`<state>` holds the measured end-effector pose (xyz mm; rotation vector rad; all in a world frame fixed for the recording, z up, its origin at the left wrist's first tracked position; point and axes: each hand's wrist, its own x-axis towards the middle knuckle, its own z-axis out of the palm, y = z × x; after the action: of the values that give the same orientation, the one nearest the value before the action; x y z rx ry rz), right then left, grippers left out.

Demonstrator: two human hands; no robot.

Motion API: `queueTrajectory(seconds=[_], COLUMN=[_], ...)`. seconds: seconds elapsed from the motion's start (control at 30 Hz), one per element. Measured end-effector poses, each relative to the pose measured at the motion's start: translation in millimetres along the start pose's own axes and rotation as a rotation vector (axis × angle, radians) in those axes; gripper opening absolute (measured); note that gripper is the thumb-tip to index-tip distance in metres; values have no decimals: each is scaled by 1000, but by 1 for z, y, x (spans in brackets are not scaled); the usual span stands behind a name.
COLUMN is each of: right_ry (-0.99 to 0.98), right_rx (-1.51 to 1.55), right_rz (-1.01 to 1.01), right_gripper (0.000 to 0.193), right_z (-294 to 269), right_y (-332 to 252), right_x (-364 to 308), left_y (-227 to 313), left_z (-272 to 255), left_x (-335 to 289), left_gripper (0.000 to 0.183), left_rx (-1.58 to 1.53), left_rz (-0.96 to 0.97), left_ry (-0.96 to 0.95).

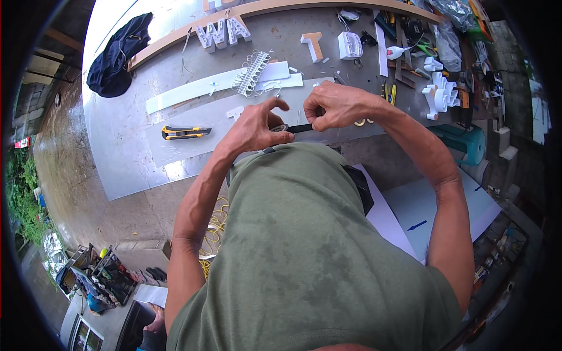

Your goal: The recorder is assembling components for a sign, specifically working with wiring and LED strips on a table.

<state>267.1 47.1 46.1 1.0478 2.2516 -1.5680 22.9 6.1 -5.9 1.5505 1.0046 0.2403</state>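
Close to my body, at the table's near edge, my left hand (256, 126) curls its fingers and thumb around a roll of tape (281, 128). A short black strip (301, 128) runs from the roll to my right hand (338, 105), whose fingers are pinched on its end. The strip looks taut between both hands. Left of my left hand lies a yellow and black utility knife (185, 133). Just beyond my hands a string of white LED modules (253, 73) rests across white strips (193, 93). A small white T-shaped piece (235, 113) is partly behind my left hand.
Block letters (222, 33) stand along a long wooden bar (164, 48) at the back. A dark cap (120, 55) lies at the far left. Pliers (389, 92), white letter shapes (440, 93) and mixed tools crowd the right side. A teal stool (462, 143) stands right of the table.
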Motion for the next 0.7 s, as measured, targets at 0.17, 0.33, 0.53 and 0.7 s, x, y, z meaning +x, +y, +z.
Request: queueTrajectory(seconds=[0.17,0.33,0.53,0.7], right_ry=[-35,-160,-233,-183], right_rx=[10,-78,-162,-120], right_rz=[32,7,-7,-4], right_gripper=[25,27,28,29], right_z=[-6,-15,-21,-14], right_y=[19,26,26,34], right_x=[5,15,24,27], left_y=[14,11,33,22], left_z=[-3,3,5,6], left_x=[-1,1,2,18], left_gripper=[56,61,66,63], left_rx=[23,-124,-183,9], left_rz=[-245,105,177,226], left_ry=[-223,-175,-143,-309])
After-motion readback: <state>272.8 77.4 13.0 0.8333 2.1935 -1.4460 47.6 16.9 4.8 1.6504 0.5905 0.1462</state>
